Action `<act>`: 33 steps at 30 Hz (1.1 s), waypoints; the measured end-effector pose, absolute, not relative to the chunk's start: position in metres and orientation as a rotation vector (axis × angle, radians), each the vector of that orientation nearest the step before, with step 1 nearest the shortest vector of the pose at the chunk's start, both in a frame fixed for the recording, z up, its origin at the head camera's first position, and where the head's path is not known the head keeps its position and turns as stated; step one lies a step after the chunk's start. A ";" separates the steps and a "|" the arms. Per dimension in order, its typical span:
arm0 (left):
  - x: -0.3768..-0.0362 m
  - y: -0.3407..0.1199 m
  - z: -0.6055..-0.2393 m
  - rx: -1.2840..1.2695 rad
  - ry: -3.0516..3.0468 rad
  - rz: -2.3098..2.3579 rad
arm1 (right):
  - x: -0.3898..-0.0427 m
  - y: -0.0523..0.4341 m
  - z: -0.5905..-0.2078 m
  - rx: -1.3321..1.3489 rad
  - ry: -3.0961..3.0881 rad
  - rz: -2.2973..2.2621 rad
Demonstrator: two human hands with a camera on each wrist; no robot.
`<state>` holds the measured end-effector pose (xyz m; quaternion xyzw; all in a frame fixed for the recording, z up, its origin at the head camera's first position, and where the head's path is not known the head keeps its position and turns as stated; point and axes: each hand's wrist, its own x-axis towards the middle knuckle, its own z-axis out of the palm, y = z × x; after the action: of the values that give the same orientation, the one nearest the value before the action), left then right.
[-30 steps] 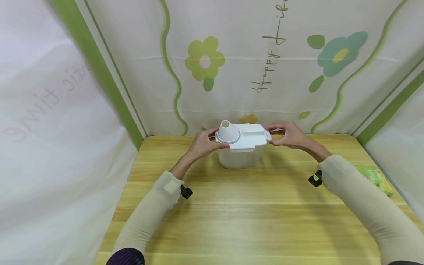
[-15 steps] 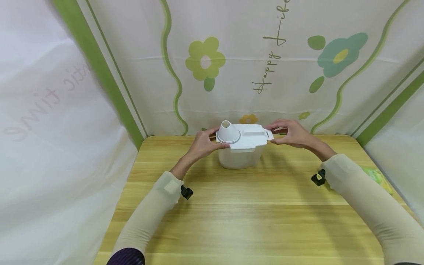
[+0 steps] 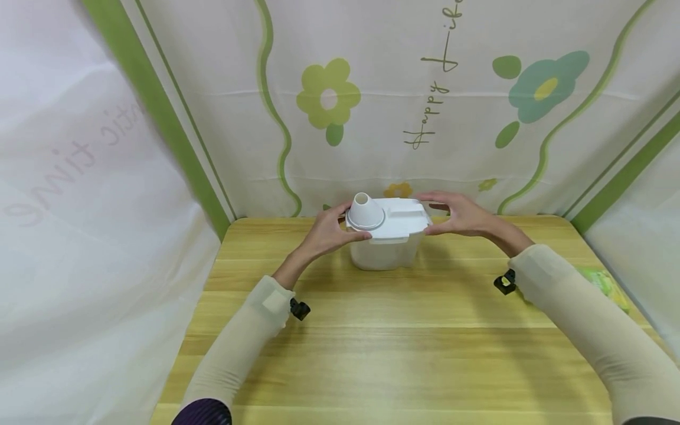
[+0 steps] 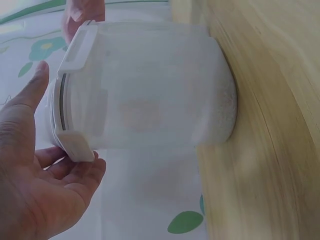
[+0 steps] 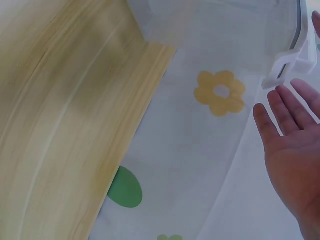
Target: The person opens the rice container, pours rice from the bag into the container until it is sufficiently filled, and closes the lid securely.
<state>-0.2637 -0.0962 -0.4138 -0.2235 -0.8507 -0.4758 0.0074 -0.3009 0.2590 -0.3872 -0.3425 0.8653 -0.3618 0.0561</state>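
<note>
A translucent storage container [image 3: 383,255] with a white lid [image 3: 405,219] stands upright at the table's far edge. A white cone-shaped spout [image 3: 365,212] rises from the lid's left part. My left hand [image 3: 325,230] grips the lid's left end, thumb at the front corner. In the left wrist view its fingers curl at a white side clip [image 4: 76,145]. At the lid's right end is my right hand [image 3: 459,213], thumb by the front corner and fingers extended toward the back. The right wrist view shows those fingers straight beside another white clip [image 5: 282,67].
The wooden table [image 3: 393,342] meets a white printed curtain [image 3: 382,88] behind the container. A green and yellow packet [image 3: 605,286] lies at the right, partly hidden by my right sleeve [image 3: 563,307].
The clip at the lid's right end stuck outward half a second ago and is now folded down. My right hand has moved slightly left, its fingers straighter. The left hand stays in place.
</note>
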 end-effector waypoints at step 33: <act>-0.280 -0.112 -0.417 -0.673 -2.617 -1.630 | -0.280 0.245 -0.401 -1.312 2.849 -0.914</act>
<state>-0.2797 -0.1125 -0.4175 -0.2132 -0.8293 -0.5166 -0.0072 -0.2803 0.2449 -0.4014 -0.4008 0.8703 -0.2792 -0.0625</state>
